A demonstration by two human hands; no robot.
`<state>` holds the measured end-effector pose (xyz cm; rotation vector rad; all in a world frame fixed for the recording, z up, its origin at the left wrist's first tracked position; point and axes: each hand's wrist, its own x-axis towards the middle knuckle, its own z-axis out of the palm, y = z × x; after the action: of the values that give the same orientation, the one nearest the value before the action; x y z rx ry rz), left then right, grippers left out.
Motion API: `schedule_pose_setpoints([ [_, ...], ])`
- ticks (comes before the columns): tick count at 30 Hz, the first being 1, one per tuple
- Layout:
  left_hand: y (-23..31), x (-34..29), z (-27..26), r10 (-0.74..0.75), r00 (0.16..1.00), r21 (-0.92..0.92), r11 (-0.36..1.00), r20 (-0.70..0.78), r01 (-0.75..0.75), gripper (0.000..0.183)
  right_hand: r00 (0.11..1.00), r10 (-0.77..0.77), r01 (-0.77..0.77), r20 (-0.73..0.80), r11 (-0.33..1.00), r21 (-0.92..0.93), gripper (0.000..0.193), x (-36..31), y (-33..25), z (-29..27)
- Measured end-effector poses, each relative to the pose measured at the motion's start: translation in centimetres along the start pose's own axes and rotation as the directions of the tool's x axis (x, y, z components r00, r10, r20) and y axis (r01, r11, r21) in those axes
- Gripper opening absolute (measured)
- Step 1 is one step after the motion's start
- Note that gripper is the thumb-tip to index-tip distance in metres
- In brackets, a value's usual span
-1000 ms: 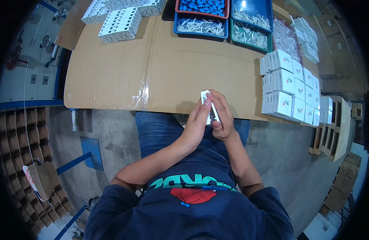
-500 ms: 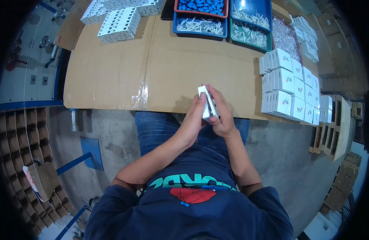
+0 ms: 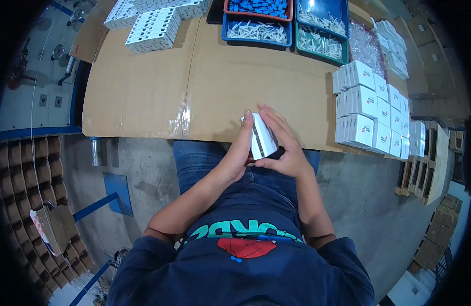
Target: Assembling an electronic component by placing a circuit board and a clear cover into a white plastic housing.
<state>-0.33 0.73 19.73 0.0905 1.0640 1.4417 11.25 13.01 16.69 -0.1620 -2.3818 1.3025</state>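
Observation:
Between my two hands, over the near edge of the cardboard-covered table (image 3: 138,97), is a small white box (image 3: 263,136) with a dark strip along one side. My left hand (image 3: 239,148) grips its left side, thumb along the top edge. On the right side, my right hand (image 3: 286,148) presses with its fingers stretched along the box and its thumb at the near end. The underside of the box and some left fingertips are hidden.
White boxes stand stacked (image 3: 365,109) at the table's right; more cartons (image 3: 154,30) are at the far left. At the back are a blue tray of white pieces (image 3: 256,43), a red tray of blue pieces (image 3: 291,16), a green tray (image 3: 322,57) and clear plastic bags (image 3: 365,46).
The box has turned in my hands, so a broad white face and the dark strip now show. My hands have spread farther apart around it.

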Motion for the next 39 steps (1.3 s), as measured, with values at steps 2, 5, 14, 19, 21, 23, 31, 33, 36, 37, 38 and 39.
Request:
schedule_pose_setpoints([
  [2,0.2,-0.1,0.4,0.029,0.998,0.017,0.999,-0.055,-0.028,0.086,1.000,-0.004,0.004,-0.008,1.000,-0.020,0.111,-0.1,0.4,0.1],
  [5,0.0,-0.6,0.4,-0.008,0.999,-0.151,0.988,0.035,0.013,0.081,0.997,0.021,-0.022,-0.069,1.000,-0.013,0.112,0.2,0.0,0.4],
  [14,-0.7,-0.4,1.0,0.023,1.000,-0.092,0.995,-0.014,-0.024,0.068,0.983,0.048,-0.044,-0.175,0.999,0.024,0.113,0.0,0.2,1.0],
  [19,-1.2,-0.4,1.4,0.062,0.998,-0.062,0.996,-0.019,-0.063,0.066,0.976,0.053,-0.039,-0.210,0.997,0.071,0.113,-0.1,0.1,1.2],
  [21,-1.0,-0.4,1.7,0.051,0.998,-0.051,0.997,-0.039,-0.053,0.067,0.974,0.058,-0.035,-0.219,0.994,0.107,0.107,-0.2,0.1,1.1],
  [23,-0.6,-0.5,2.0,0.040,0.998,-0.038,0.998,-0.058,-0.043,0.068,0.972,0.066,-0.042,-0.224,0.993,0.110,0.106,-0.2,0.1,1.1],
  [31,-6.0,3.5,-7.3,-0.098,0.972,0.545,0.838,0.212,-0.034,0.054,0.922,0.120,-0.096,-0.369,0.992,0.083,0.106,-0.7,1.0,0.4],
  [33,-9.3,3.5,-9.8,-0.012,0.974,0.818,0.546,0.225,-0.182,0.045,0.910,0.129,-0.088,-0.394,0.989,0.120,0.102,-1.3,2.7,0.5],
  [36,-10.0,4.0,-9.5,-0.024,0.972,0.960,0.164,0.232,-0.225,0.031,0.843,0.201,-0.115,-0.499,0.974,0.197,0.085,-2.7,5.8,0.6],
  [37,-9.8,4.5,-8.9,-0.103,0.977,0.971,0.172,0.185,-0.166,0.027,0.841,0.195,-0.108,-0.504,0.974,0.197,0.085,-3.4,7.6,0.8],
  [38,-10.0,5.2,-8.5,-0.187,0.968,0.984,0.090,0.169,-0.155,0.029,0.822,0.256,-0.118,-0.508,0.950,0.288,0.083,-4.5,9.6,0.9],
  [39,-10.6,6.3,-9.4,-0.174,0.971,0.985,0.086,0.163,-0.150,0.029,0.811,0.309,-0.117,-0.496,0.918,0.380,0.081,-4.1,9.9,1.1],
])
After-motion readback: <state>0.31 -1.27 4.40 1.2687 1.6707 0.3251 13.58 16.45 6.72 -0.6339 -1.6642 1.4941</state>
